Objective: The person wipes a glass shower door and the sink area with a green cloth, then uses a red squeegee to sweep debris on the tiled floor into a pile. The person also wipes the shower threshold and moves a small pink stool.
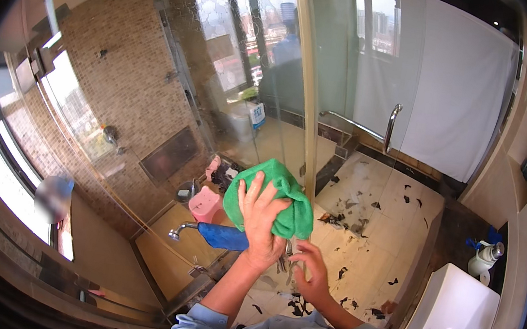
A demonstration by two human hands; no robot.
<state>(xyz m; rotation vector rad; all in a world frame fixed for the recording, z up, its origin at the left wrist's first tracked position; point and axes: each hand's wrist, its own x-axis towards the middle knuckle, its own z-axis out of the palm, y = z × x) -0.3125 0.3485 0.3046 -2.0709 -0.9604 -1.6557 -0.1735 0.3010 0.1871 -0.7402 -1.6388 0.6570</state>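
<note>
My left hand (262,213) is spread over a bunched green cloth (290,187), its fingers lying across the cloth. The cloth is in front of a glass shower panel (248,128); whether it touches the glass I cannot tell. Just below and to the right, my right hand (311,274) has its fingers apart and curved, with nothing in them. Close to its fingertips is a metal fitting (285,261), partly hidden by my left hand. A blue cloth (220,236) hangs on a chrome bar (181,229) left of my left wrist.
Dark scraps (298,307) litter the tiled floor (382,238). Behind the glass stand a pink stool (204,205) and a white bucket (240,122). A chrome door handle (390,128) projects at upper right. At right are a white washbasin (453,306) and a bottle (484,258).
</note>
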